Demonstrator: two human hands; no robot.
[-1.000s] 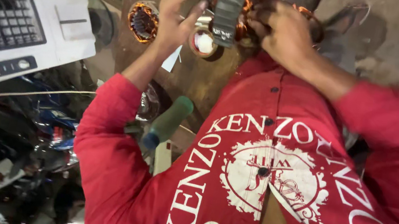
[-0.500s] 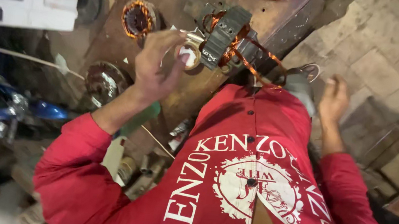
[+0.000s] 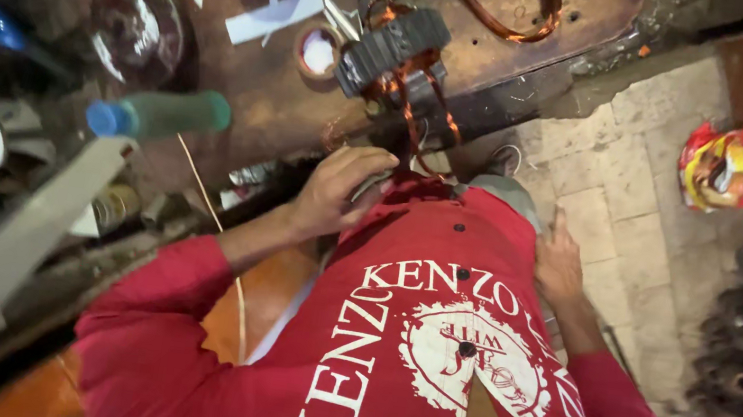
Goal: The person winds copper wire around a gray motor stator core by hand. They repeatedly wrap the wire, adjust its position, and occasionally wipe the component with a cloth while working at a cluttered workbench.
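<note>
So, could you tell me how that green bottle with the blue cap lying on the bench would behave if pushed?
The green bottle lies on its side, so it would probably roll. It looks like plastic, likely light. It seems near the bench edge, so it might drop off.

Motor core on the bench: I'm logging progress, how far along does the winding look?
Done: copper wire sits in the dark core. In hand: neither hand touches it; the left hand curls at the red shirt's edge, the right hand rests open against the shirt. Left: loose copper strands hang off the core, and a wire loop lies on the bench.
</note>
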